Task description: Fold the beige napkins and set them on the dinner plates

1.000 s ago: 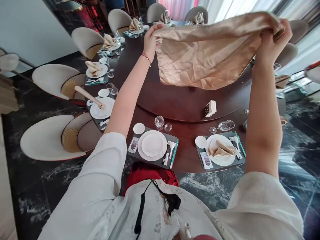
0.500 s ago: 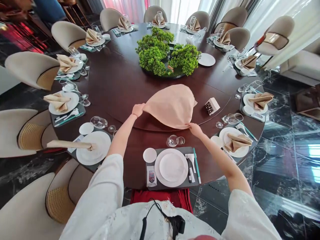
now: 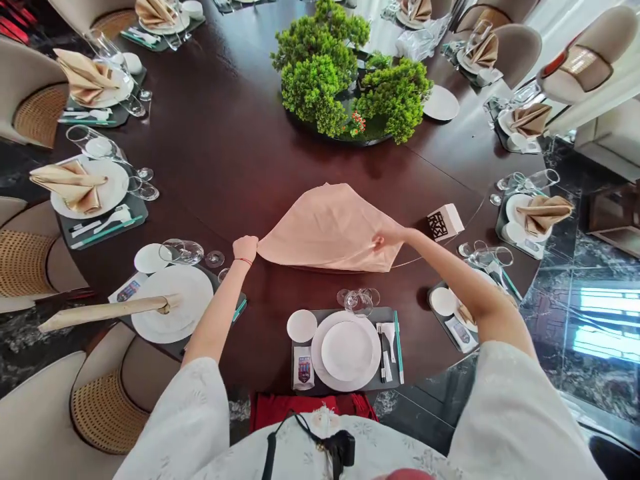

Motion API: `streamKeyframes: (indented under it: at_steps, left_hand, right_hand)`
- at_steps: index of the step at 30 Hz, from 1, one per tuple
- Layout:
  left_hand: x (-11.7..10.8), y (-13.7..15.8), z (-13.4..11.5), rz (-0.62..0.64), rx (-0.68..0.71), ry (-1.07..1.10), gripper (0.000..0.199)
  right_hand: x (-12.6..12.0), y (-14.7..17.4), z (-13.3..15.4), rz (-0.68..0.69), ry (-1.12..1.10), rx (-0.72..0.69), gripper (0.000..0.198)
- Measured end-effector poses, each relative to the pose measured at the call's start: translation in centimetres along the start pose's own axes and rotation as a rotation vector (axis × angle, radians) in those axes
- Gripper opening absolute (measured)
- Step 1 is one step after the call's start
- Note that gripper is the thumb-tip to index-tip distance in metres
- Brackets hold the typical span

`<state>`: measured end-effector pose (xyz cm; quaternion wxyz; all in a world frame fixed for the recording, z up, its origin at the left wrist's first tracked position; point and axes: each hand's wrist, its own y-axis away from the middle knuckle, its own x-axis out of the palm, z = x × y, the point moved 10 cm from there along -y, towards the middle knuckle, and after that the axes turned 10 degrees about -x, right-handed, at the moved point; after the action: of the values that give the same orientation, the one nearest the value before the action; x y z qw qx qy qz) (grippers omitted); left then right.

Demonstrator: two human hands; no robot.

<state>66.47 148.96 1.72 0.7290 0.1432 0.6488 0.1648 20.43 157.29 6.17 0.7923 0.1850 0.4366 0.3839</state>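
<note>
A peach cloth napkin (image 3: pixel 325 227) lies partly spread on the dark table, its near edge running between my hands. My left hand (image 3: pixel 246 247) is closed on its left corner. My right hand (image 3: pixel 393 235) is over the right part of the cloth, fingers curled in and pinching it, with creases running from them. Just in front of me is a place setting with stacked white plates (image 3: pixel 347 355), a small white dish (image 3: pixel 302 326), chopsticks (image 3: pixel 399 347) and a white spoon (image 3: pixel 391 340). Glasses (image 3: pixel 359 302) lie between the plates and the napkin.
A green plant centrepiece (image 3: pixel 350 80) stands beyond the napkin. A tissue box (image 3: pixel 445 222) is right of my right hand. At the left, a rolled napkin (image 3: pixel 107 312) lies across a plate. Folded napkins (image 3: pixel 545 215) sit on settings around the table. Chairs (image 3: pixel 110 393) surround it.
The napkin has come down from a billowed shape and lies flatter and wider. My left hand has moved left and nearer; my right hand has shifted farther in over the cloth. The view has tilted down.
</note>
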Motion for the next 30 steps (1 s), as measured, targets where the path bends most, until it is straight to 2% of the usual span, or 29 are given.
streamKeyframes:
  at_steps: [2, 4, 6, 9, 12, 17, 18, 21, 23, 27, 30]
  left_hand:
    - [0.7, 0.7, 1.3, 0.030, -0.080, 0.041, 0.038]
    - [1.3, 1.5, 2.0, 0.051, -0.119, 0.075, 0.037]
    - [1.9, 2.0, 2.7, 0.057, -0.157, 0.102, 0.037]
    - [2.7, 2.5, 4.2, 0.053, -0.244, 0.140, 0.038]
    - [4.0, 2.6, 5.5, 0.074, -0.275, 0.184, 0.037]
    - [6.5, 2.8, 6.9, 0.160, -0.272, 0.365, 0.014]
    - [7.0, 3.0, 7.1, 0.191, -0.278, 0.444, 0.015]
    - [8.3, 3.7, 7.8, 0.238, -0.328, 0.769, 0.037]
    - [8.7, 4.0, 8.6, 0.187, -0.393, 1.014, 0.045]
    - [8.9, 4.3, 9.5, -0.012, -0.471, 1.444, 0.055]
    - [8.6, 4.3, 9.2, -0.130, -0.482, 1.654, 0.058]
  right_hand:
    - [-5.0, -5.5, 0.4, -0.100, -0.118, -0.051, 0.012]
    - [-9.4, -11.2, 1.1, -0.281, -0.198, -0.103, 0.011]
    - [-12.3, -16.6, 1.8, -0.456, -0.223, -0.124, 0.014]
    - [-13.4, -23.3, 2.2, -0.589, -0.215, -0.060, 0.019]
    - [-13.1, -27.9, 1.4, -0.613, -0.209, 0.035, 0.022]
    - [-13.9, -30.8, -0.9, -0.701, -0.171, 0.144, 0.019]
    - [-14.0, -31.1, -1.5, -0.711, -0.179, 0.164, 0.020]
    - [-14.4, -31.9, -2.9, -0.721, -0.200, 0.215, 0.019]
    - [-14.5, -32.4, -3.5, -0.736, -0.204, 0.242, 0.017]
    - [-14.7, -32.9, -3.6, -0.789, -0.242, 0.244, 0.016]
    - [-15.3, -30.7, -2.9, -0.919, -0.251, 0.147, 0.018]
